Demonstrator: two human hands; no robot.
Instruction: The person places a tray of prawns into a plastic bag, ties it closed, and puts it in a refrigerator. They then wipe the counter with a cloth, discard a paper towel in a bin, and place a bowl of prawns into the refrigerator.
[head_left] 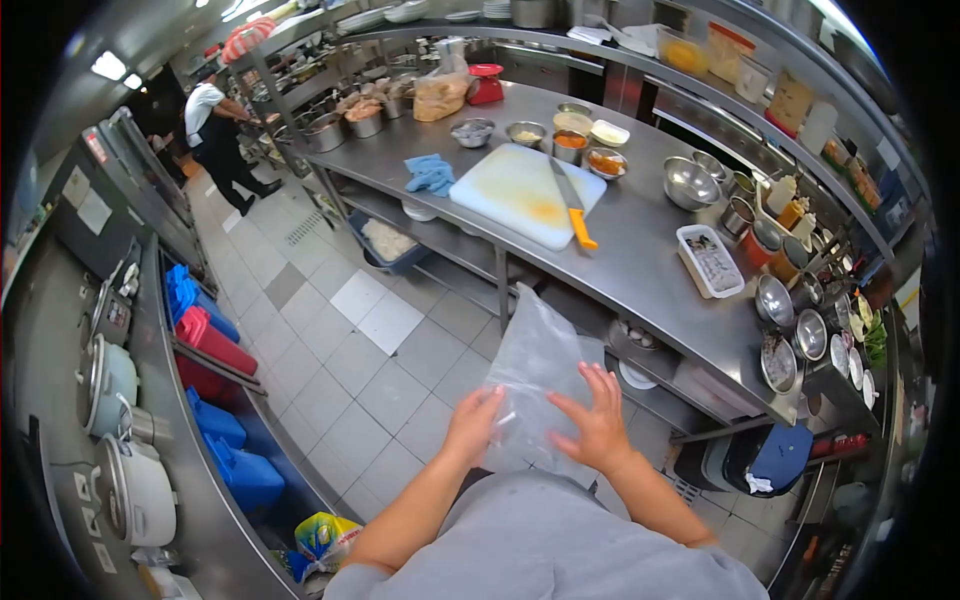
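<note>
A clear plastic bag hangs in front of my body, its pointed top close to the counter edge. At the bag's left side, my left hand is closed, with its fingertips gripping the film. My right hand is at the other side, fingers spread, over or against the plastic; firm contact cannot be made out. Beyond the bag, a white cutting board with yellow stains lies on the steel counter. A knife with a yellow handle rests across the board's right part.
A blue cloth lies left of the board. Behind it stand several metal bowls and a red scale. A white tub sits on the right. Blue bins and a rice cooker line the left. Another person stands far back.
</note>
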